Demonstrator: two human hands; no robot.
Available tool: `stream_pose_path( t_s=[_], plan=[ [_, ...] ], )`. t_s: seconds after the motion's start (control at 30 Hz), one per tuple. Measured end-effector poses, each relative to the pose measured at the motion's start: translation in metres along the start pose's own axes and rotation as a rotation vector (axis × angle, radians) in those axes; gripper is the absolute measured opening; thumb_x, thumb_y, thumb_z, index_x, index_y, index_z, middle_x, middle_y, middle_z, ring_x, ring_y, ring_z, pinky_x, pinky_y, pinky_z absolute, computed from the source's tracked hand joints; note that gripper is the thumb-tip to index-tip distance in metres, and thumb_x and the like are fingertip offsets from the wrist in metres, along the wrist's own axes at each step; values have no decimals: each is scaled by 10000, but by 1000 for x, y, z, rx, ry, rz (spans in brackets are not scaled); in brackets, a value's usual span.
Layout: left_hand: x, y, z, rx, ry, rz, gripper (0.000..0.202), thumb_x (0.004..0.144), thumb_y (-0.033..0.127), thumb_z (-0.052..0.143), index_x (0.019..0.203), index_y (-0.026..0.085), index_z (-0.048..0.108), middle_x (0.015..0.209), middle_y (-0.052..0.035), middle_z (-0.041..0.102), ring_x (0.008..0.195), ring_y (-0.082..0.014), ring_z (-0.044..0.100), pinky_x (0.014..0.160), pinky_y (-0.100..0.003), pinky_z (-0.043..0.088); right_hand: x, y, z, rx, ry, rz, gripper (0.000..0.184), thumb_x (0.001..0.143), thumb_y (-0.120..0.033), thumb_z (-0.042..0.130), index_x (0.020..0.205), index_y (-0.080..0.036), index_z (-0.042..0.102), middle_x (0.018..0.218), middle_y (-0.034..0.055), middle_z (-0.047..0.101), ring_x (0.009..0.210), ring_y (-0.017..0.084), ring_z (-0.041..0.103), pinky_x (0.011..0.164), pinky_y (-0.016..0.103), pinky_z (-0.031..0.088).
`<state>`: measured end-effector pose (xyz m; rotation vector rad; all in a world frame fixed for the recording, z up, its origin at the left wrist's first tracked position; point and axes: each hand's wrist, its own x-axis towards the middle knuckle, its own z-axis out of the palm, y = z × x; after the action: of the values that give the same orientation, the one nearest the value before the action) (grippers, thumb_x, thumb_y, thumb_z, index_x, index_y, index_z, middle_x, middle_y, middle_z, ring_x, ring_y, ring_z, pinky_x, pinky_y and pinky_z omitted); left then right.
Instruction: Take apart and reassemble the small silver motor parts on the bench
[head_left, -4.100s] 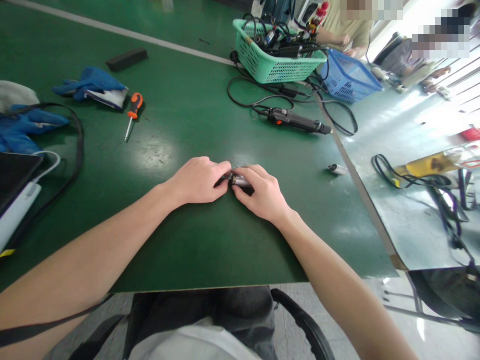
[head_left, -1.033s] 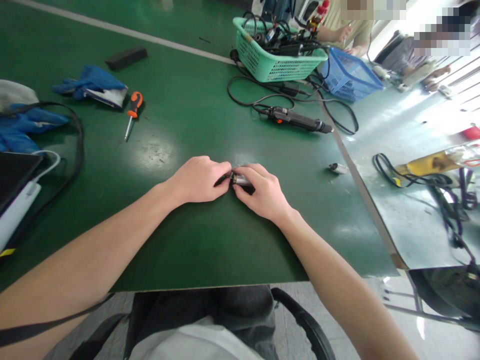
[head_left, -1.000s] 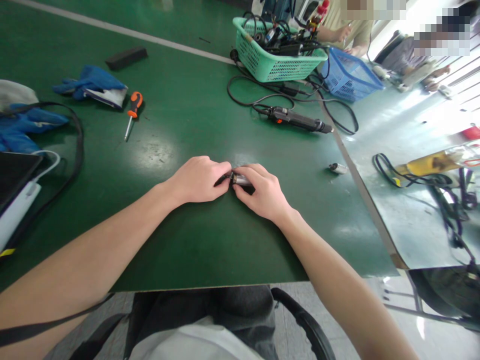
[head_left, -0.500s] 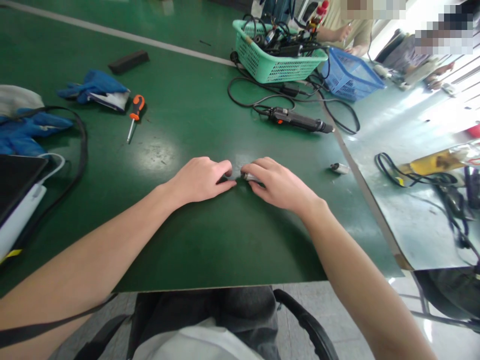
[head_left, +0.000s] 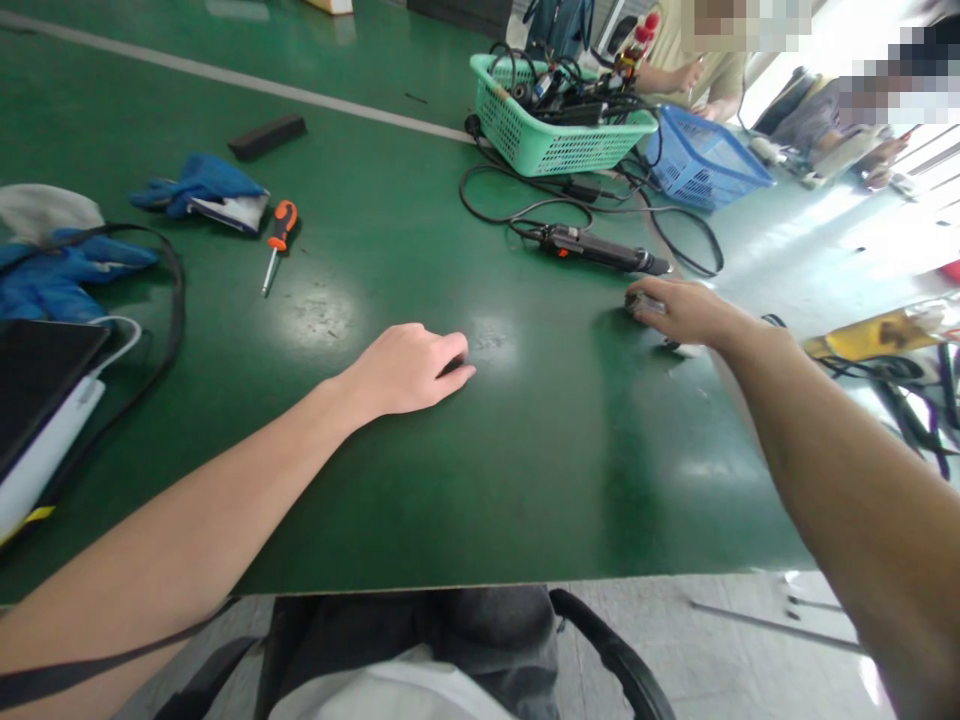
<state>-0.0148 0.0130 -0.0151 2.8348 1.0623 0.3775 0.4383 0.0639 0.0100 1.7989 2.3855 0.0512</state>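
Note:
My left hand (head_left: pixel 409 368) rests on the green table (head_left: pixel 465 480) near the middle. Its fingers are curled, with a dark gap under them; what they cover is hidden. My right hand (head_left: pixel 679 308) is stretched out to the right near the table's edge, fingers closed round a small metal cylinder (head_left: pixel 640 302) at the fingertips. A second small pale metal part (head_left: pixel 688 350) lies on the table just under that hand.
A black electric screwdriver (head_left: pixel 596 248) with its cable lies beyond my right hand. Behind it stand a green basket (head_left: pixel 555 150) of tools and a blue basket (head_left: pixel 701 165). An orange-handled screwdriver (head_left: pixel 279 232), blue gloves (head_left: pixel 199 180) and a black strap lie left. Other people work far right.
My hands were together on the small metal piece; my right hand has now swung right to the table's edge with the metal cylinder. The left hand has stayed put.

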Motion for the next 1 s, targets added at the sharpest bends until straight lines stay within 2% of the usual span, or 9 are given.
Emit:
stream_pose_path(
  t_s=[0.07,0.17,0.3,0.4,0.57,0.67,0.83,0.93,1.0],
  plan=[
    [0,-1,0,10,3,10,299,987,426,472,911,212,666,688,-15,685,665,-198,623,643,-321,382,-19,16,9,118,29,84,353,946,-384,525,1271,-272,607,1088,111,692,949,318,651,883,475,500],
    [0,-3,0,16,10,24,293,988,418,471,900,212,660,704,-12,704,667,-200,636,643,-328,387,-52,19,25,327,138,149,398,990,-524,481,1261,-278,636,1134,134,710,970,312,677,877,472,503],
    [-1,-3,0,12,13,37,288,986,414,473,900,212,659,741,-11,729,672,-197,645,650,-329,398,-84,-3,45,382,321,202,418,1003,-561,439,1284,-312,623,1200,156,682,1127,336,633,939,535,478],
    [-2,-1,0,7,19,37,288,984,410,475,904,210,666,753,-13,736,668,-190,646,660,-327,412,-90,-29,50,364,407,219,373,1000,-510,465,1231,-282,648,1136,179,673,1124,346,601,949,555,460],
    [-4,3,-2,5,40,41,260,966,373,488,898,211,680,739,-15,730,656,-187,635,655,-320,424,-66,-94,40,362,439,152,289,1008,-386,454,1167,-255,656,1108,138,669,1091,306,581,961,502,459],
    [-5,6,-3,-9,85,54,221,934,335,507,872,214,680,701,-6,711,620,-175,610,640,-312,423,-37,-151,29,376,464,46,292,1007,-317,410,1154,-230,646,1064,120,667,1059,303,562,974,518,441],
    [-7,5,-3,-4,206,17,198,882,275,498,782,209,656,633,-6,662,573,-170,575,637,-325,436,10,-246,16,413,527,38,300,1003,-258,383,1135,-204,647,1033,139,619,1013,304,519,944,501,436],
    [-7,3,-2,-1,259,-13,213,879,265,483,752,204,643,627,-15,654,569,-169,571,643,-330,449,23,-283,11,455,523,14,285,1004,-256,390,1151,-219,631,1075,140,604,1030,307,499,913,490,446],
    [-7,1,-2,2,283,-23,228,885,266,476,737,201,636,616,-18,647,556,-166,562,641,-333,450,26,-296,9,477,507,-2,267,1006,-260,404,1157,-228,622,1096,136,603,1035,306,494,901,486,454]
  ],
)
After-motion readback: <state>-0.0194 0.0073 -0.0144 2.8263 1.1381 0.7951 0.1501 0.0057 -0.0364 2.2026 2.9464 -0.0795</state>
